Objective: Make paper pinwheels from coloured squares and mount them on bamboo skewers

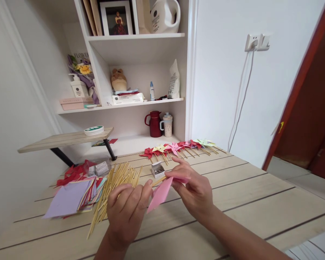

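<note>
My left hand (pixel 128 209) is closed around a thin wooden stick (pixel 158 181), its tip pointing up and to the right. In my right hand (pixel 197 189) a pink paper pinwheel (pixel 160 196) is pinched against the stick's upper end, with the index finger raised. One pink corner hangs down between the hands; the exact joint of paper and stick is hidden by my fingers. Just beyond the hands sits a small open box of metal pins (pixel 158 169). Loose wooden sticks (pixel 119 180) lie in a pile beside my left hand.
Coloured paper squares (pixel 69 198) are stacked at the left, near red paper pieces (pixel 77 172). Several pinwheels on sticks (pixel 174 148) lie along the table's far edge. A small raised shelf (pixel 62 139) stands at the back left; a red jug (pixel 155 124) and a cup (pixel 167 125) are behind.
</note>
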A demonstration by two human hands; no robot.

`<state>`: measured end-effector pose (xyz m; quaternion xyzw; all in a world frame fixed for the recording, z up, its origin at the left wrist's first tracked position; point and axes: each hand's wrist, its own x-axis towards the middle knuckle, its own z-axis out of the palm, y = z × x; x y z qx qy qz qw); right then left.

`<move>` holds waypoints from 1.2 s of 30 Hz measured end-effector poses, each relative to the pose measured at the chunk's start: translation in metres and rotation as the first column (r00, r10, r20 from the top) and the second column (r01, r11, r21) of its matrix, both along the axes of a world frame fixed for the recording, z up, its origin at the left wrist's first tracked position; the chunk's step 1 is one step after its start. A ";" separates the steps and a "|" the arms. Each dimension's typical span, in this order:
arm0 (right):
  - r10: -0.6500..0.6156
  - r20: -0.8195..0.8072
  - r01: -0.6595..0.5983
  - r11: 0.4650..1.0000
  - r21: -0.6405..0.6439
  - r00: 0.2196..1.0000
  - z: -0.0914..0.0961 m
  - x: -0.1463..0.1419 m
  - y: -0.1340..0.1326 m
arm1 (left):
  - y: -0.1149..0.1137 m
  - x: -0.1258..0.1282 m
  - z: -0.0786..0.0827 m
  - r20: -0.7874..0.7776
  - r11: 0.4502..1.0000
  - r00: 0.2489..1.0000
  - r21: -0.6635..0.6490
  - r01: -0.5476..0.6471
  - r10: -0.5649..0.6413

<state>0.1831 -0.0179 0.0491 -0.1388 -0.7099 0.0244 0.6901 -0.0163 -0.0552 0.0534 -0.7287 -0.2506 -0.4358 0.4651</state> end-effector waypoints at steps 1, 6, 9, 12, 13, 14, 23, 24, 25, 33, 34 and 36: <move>-0.006 -0.006 0.006 1.000 -0.005 1.000 0.000 0.000 0.000 | 0.000 0.001 0.000 -0.002 1.000 1.000 0.001 -0.001 0.001; -0.037 -0.016 0.037 0.999 -0.009 0.999 -0.003 0.000 0.002 | 0.000 0.004 -0.002 0.004 1.000 1.000 -0.012 0.005 -0.005; -0.069 -0.017 0.069 0.998 0.009 0.997 -0.003 -0.001 0.002 | 0.000 0.006 -0.005 0.025 0.999 1.000 -0.036 0.009 -0.009; -0.103 -0.015 0.103 0.995 0.005 0.995 -0.003 0.000 0.002 | 0.000 0.007 -0.008 0.027 0.998 0.999 -0.056 0.019 -0.018; -0.114 -0.013 0.114 0.993 -0.001 0.993 -0.003 0.000 0.002 | 0.001 0.007 -0.008 0.023 0.998 1.000 -0.054 0.022 -0.021; -0.125 -0.010 0.125 0.992 -0.007 0.992 -0.004 0.000 0.003 | 0.002 0.007 -0.008 0.021 0.998 1.000 -0.051 0.022 -0.021; -0.098 0.024 0.100 0.979 -0.175 0.995 -0.013 0.006 0.014 | 0.010 0.013 -0.016 0.072 0.998 0.997 -0.060 -0.010 0.015; -0.092 0.016 0.093 0.974 -0.206 0.996 -0.013 0.007 0.015 | 0.011 0.013 -0.017 0.065 0.998 0.998 -0.063 -0.021 0.026; -0.088 0.003 0.086 0.969 -0.231 0.996 -0.013 0.008 0.015 | 0.012 0.013 -0.018 0.066 0.997 0.997 -0.067 -0.032 0.037; -0.046 -0.168 -0.036 0.892 -0.451 0.985 -0.011 0.012 0.026 | 0.036 0.021 -0.039 0.666 0.871 0.746 -0.371 0.322 0.008; -0.031 -0.202 -0.072 0.871 -0.485 0.979 -0.012 0.012 0.027 | 0.037 0.023 -0.041 0.741 0.804 0.670 -0.424 0.416 0.044; 0.000 -0.268 -0.151 0.826 -0.543 0.963 -0.012 0.011 0.029 | 0.038 0.026 -0.043 0.832 0.665 0.544 -0.468 0.582 0.110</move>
